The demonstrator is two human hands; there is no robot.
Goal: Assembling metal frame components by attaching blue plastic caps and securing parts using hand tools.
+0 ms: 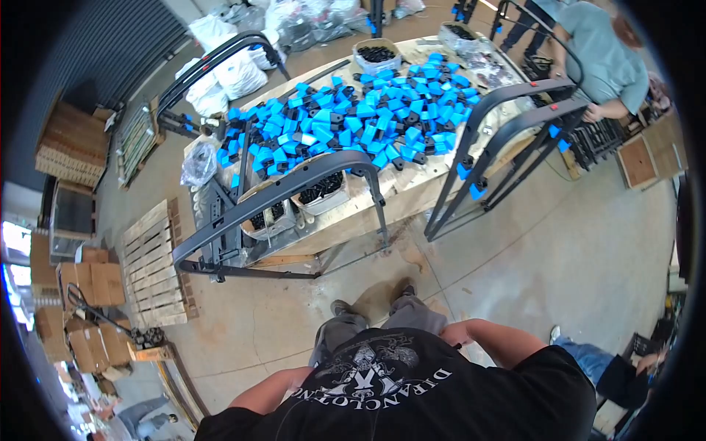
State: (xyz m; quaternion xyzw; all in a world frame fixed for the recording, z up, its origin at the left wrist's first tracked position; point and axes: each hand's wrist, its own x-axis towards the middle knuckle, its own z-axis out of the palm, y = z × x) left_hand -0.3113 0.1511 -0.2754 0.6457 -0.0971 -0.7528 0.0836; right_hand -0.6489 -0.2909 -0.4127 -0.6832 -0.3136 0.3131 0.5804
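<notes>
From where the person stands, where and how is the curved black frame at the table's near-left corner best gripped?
Probably by the top bar of the black frame, near both bends, coming from the person's side. The bar is raised, slim and nearest that side; widely spaced grips should steady its long span.
</notes>
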